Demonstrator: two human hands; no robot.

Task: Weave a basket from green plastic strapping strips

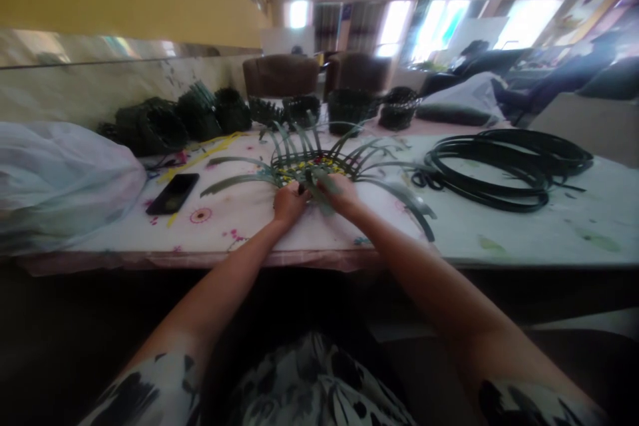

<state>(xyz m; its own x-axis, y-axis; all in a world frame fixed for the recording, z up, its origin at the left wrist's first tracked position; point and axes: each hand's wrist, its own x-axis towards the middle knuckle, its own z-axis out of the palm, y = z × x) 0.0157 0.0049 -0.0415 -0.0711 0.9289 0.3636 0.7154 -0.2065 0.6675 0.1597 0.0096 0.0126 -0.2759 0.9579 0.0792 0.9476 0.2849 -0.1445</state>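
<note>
A partly woven basket of dark green strips, with yellow pieces inside, rests on the patterned tablecloth. Its loose strip ends fan out to the left, back and right. My left hand is closed at the basket's near edge, its fingers pinching a green strip. Beside it, my right hand is closed round green strips at the near right of the rim. Blur and the fingers hide the exact grip points. A pair of dark-handled scissors lies right of the basket.
Coils of dark green strip lie at the right. A black phone and a white plastic bag are at the left. Several dark woven baskets stand along the back, with chairs beyond. A person sits at the far right.
</note>
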